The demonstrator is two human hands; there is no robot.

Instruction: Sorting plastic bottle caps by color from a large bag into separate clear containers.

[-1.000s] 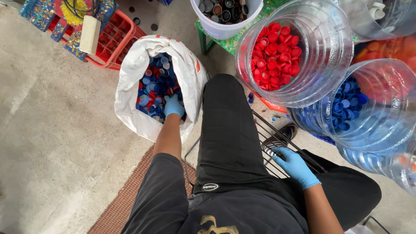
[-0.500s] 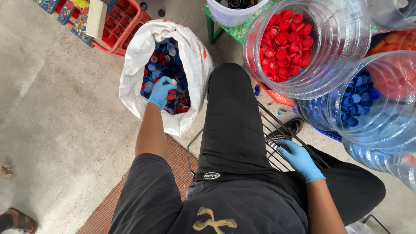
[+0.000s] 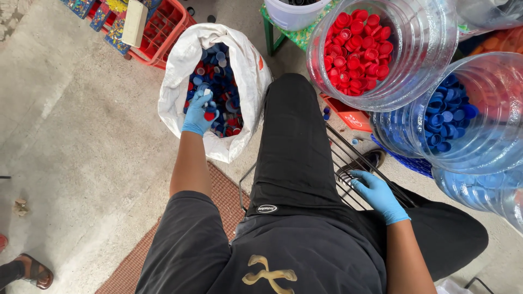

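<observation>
My left hand, in a blue glove, is inside the mouth of a white sack full of blue and red bottle caps; its fingers are closed on a few caps, one red. My right hand, also gloved in blue, rests with fingers spread on a black wire rack beside my right thigh and holds nothing. I sit in black clothes between the sack and the jars.
A clear jar of red caps and a clear jar of blue caps lie on their sides at right. A red crate stands behind the sack, a white bucket on a green stool. Another person's sandalled foot shows bottom left.
My left hand has lifted slightly out of the caps in the sack with a few caps in its fingers. The right hand stays on the wire rack.
</observation>
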